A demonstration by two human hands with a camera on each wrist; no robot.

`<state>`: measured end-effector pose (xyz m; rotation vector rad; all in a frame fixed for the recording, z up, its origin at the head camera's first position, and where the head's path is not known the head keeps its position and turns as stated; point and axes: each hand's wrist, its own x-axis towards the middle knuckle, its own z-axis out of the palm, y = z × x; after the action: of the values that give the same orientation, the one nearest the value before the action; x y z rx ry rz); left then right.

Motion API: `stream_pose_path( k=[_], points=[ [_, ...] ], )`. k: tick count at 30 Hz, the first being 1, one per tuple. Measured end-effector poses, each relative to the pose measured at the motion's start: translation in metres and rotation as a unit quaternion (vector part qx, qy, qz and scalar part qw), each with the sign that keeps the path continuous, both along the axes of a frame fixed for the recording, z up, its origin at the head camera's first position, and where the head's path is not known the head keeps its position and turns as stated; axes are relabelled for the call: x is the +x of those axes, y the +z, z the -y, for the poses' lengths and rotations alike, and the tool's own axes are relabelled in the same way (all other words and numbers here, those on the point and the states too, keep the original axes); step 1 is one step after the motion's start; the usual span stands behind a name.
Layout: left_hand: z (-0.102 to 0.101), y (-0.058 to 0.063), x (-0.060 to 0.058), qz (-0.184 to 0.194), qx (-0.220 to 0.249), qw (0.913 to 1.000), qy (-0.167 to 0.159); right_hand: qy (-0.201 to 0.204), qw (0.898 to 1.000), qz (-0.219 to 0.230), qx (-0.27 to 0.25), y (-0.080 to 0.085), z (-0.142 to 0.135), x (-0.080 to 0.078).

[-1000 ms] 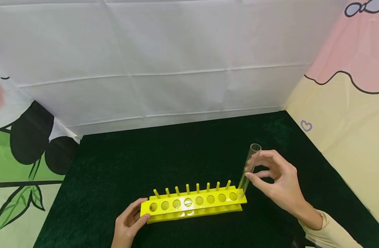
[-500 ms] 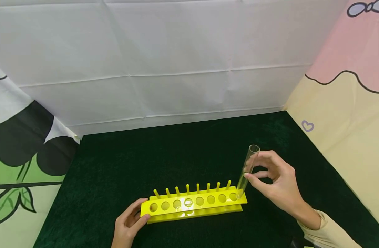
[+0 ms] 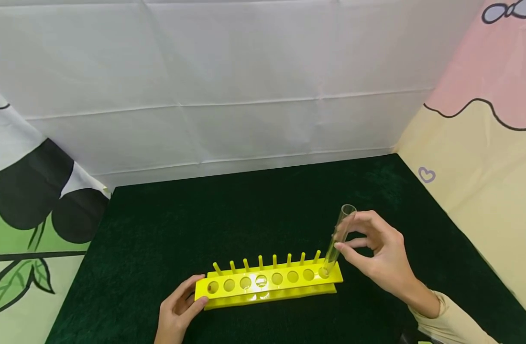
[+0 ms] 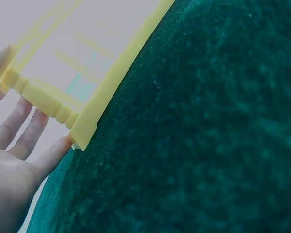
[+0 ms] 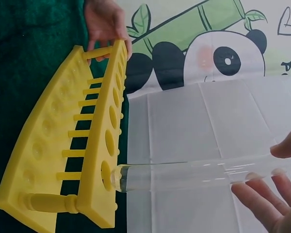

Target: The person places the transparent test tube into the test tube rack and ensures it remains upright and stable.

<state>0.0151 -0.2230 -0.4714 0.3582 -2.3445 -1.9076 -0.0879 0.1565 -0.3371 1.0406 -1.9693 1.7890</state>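
A yellow test tube rack (image 3: 269,281) stands on the dark green cloth, with a row of round holes and a row of pegs behind them. My left hand (image 3: 177,308) grips its left end, thumb in front; in the left wrist view the fingers lie along the rack's end post (image 4: 43,101). Between thumb and fingers my right hand (image 3: 381,258) pinches a clear glass test tube (image 3: 331,253), tilted with its open mouth up and to the right. In the right wrist view the rounded bottom of the test tube (image 5: 184,175) is right at the mouth of the end hole.
Green cloth (image 3: 194,224) covers the table around the rack. A white sheet (image 3: 246,86) hangs behind, with a printed panda cloth (image 3: 35,186) at left and a cream and pink cloth (image 3: 482,172) at right. A dark object (image 3: 407,337) shows at the bottom edge.
My right hand has moved slightly left and down with the test tube, bringing its bottom from the rack's right end over to the rightmost hole. The left hand and rack have stayed put.
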Motion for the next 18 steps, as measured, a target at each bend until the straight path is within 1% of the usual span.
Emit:
stream_pose_path(
  k=[6, 9, 13, 18],
  points=[
    [0.0002, 0.0001, 0.0001, 0.009, 0.001, 1.0000, 0.000, -0.004, 1.000, -0.003, 0.009, -0.0024, 0.0009, -0.0001],
    [0.0000, 0.0000, 0.0006, 0.010, 0.003, 0.9999, -0.001, -0.005, 1.000, 0.004, 0.017, -0.0023, 0.0014, 0.0014],
    [0.0001, 0.0002, 0.0007, 0.003, 0.004, 1.0000, -0.002, -0.004, 1.000, 0.010, 0.023, -0.0038, 0.0019, 0.0023],
    [0.0002, 0.0010, 0.0007, -0.005, 0.003, 1.0000, -0.003, 0.007, 1.000, 0.008, 0.013, -0.0065, 0.0029, 0.0017]
  ],
)
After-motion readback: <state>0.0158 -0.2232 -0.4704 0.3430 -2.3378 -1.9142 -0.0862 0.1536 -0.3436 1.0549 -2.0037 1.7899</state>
